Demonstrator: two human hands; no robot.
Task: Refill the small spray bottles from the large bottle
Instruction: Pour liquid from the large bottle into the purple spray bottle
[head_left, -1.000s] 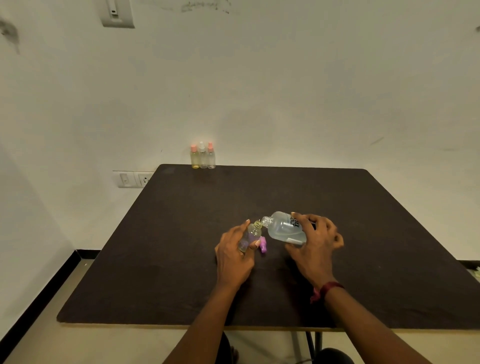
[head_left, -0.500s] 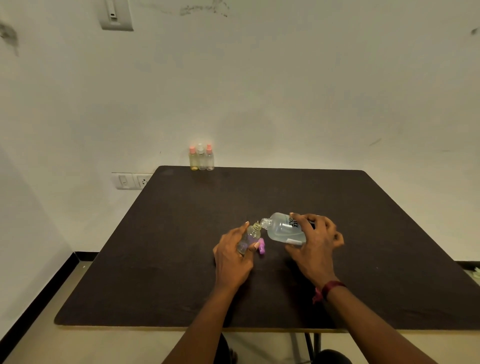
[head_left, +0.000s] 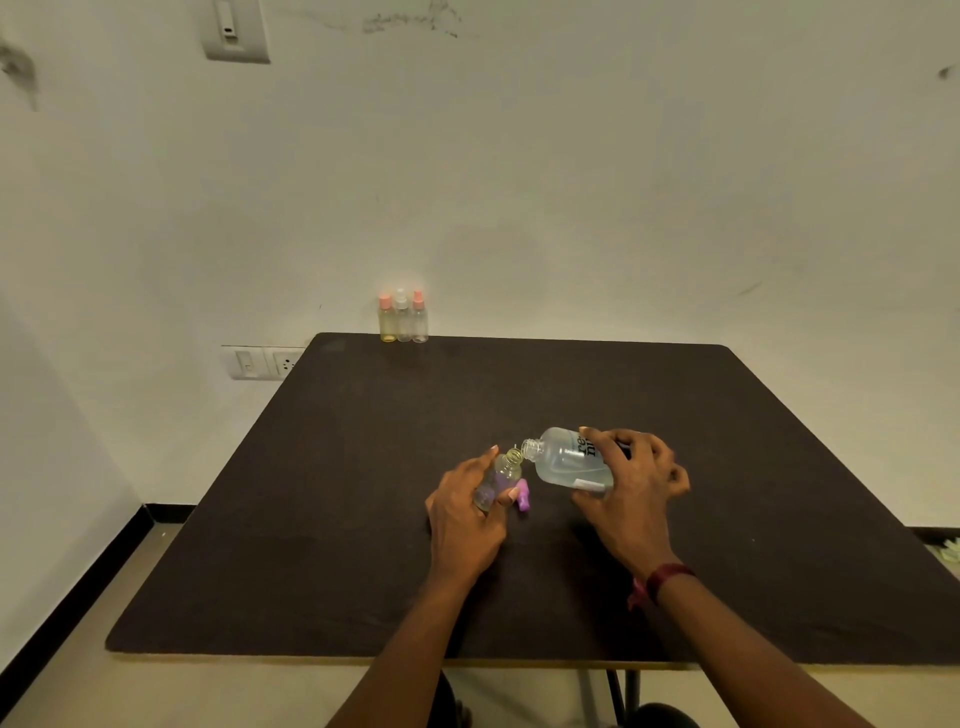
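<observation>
My right hand grips the large clear bottle, tipped on its side with its open neck pointing left. That neck meets the open threaded mouth of a small clear spray bottle, which my left hand holds tilted over the middle of the dark table. A purple spray cap lies on the table just right of my left thumb. The large bottle is partly filled with clear liquid.
Three small spray bottles stand in a row at the table's far edge against the wall, two with pink caps and one with a clear cap. A wall socket sits left of the table.
Both hands and the two bottles have stayed nearly as they were, neck to mouth. Only the camera has shifted a little.
</observation>
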